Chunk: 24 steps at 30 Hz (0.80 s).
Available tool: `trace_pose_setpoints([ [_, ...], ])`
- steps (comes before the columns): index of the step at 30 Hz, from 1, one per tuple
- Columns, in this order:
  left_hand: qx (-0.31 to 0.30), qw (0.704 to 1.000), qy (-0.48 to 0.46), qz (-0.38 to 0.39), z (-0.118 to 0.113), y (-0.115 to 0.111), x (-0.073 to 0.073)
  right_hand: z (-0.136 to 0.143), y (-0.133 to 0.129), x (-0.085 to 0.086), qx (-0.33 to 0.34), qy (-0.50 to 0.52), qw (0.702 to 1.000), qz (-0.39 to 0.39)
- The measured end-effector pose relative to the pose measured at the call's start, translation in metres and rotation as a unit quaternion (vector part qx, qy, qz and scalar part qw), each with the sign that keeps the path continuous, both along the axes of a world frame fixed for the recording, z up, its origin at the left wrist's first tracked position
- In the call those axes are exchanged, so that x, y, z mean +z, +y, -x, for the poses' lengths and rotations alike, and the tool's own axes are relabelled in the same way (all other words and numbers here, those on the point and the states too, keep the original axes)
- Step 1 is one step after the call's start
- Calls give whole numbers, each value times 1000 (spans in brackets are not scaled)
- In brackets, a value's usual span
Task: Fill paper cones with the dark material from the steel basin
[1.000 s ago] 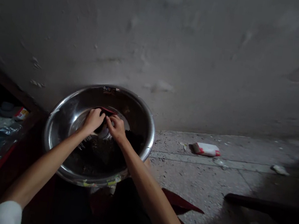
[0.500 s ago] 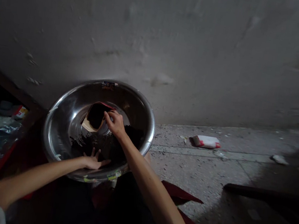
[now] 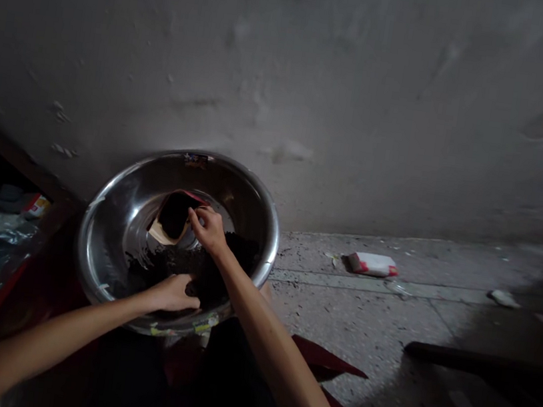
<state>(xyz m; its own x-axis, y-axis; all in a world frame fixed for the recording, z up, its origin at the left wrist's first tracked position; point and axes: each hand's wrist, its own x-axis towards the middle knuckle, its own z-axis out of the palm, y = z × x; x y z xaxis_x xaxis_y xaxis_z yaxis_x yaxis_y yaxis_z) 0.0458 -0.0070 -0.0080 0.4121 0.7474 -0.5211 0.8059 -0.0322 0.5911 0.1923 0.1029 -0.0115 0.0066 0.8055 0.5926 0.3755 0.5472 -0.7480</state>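
Observation:
A wide, shiny metal basin (image 3: 115,198) stands near the wall and holds a heap of dark loose bits (image 3: 242,250), too fine to name. Inside it, a small bag (image 3: 162,233) with a red outside and a tan edge has its mouth open toward me, its inside dark. My right hand (image 3: 207,228) is closed in a pinch on the bag's right edge. At the near side of the basin, my left hand (image 3: 175,293) curls into the dark bits; its fingertips are partly buried in them.
On the floor to the right lie a white and red packet (image 3: 372,265), a crumpled white scrap (image 3: 504,299) and scattered dark bits. Red pointed pieces (image 3: 328,358) stick out beside my right arm. Plastic-wrapped items (image 3: 7,237) fill a red container at left. A grey wall rises behind.
My left hand's fingers, spread over the dark bits before, have curled into them slightly farther into the basin. My right hand keeps its pinch on the bag's edge.

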Motion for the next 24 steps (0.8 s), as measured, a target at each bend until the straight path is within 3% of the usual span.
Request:
trace_pose_setpoints([
  [2,22,999,-28,3,2,6,23,1,1,-1,1,0,1000,-2],
  [5,72,991,-102,40,6,23,69,2,2,-2,0,10,1000,-6],
  [8,173,964,-193,52,9,51,107,2,1,-2,7,24,1000,-2],
  [10,227,950,-213,-40,11,76,115,2,-2,-1,14,37,999,8],
  [13,229,943,-129,-206,15,112,109,5,-8,4,12,77,996,45],
  [17,209,942,-88,-248,23,145,110,13,-8,27,34,114,989,83],
  [20,199,936,-88,-276,30,156,128,20,2,55,52,125,986,95],
  [24,152,936,-98,-303,34,161,148,18,19,84,53,43,990,121],
])
